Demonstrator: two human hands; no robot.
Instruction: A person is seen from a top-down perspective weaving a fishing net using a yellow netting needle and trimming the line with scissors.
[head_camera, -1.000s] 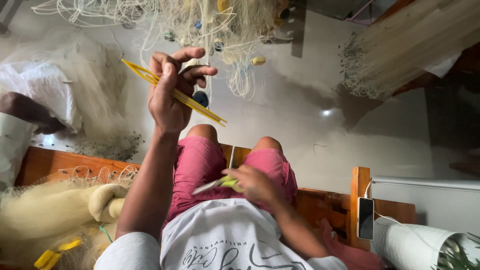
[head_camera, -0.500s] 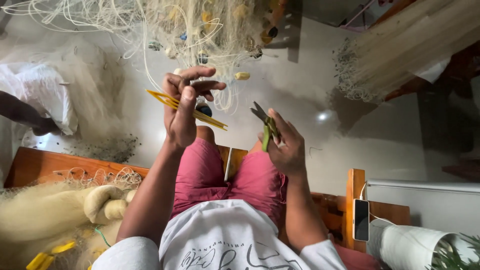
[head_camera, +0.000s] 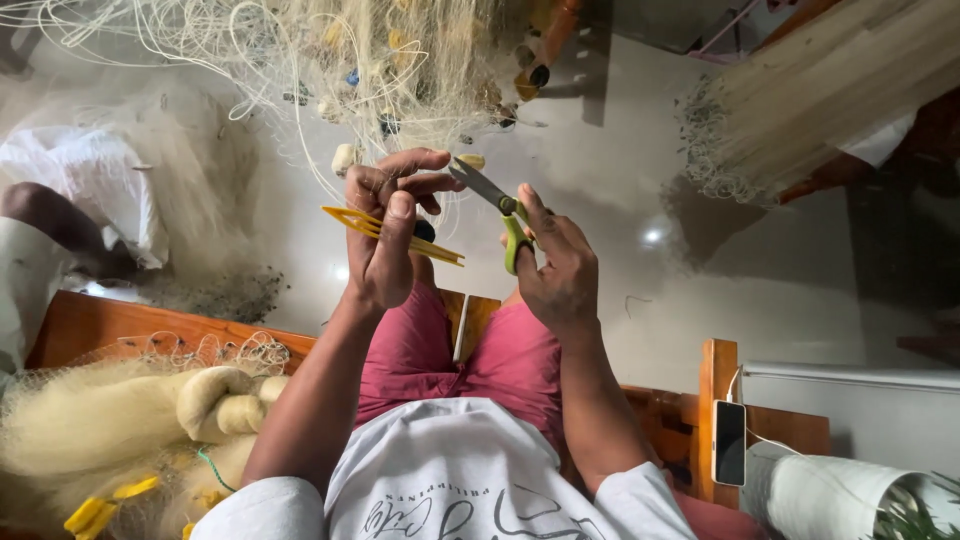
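The left hand grips a flat yellow plastic netting needle – the right hand clasps green-handled steel scissors, blades parted, beside pale tangled fishing net.

Yellow netting needle, green-handled scissors, cream fishing net, pink-red shorts, white printed shirt.
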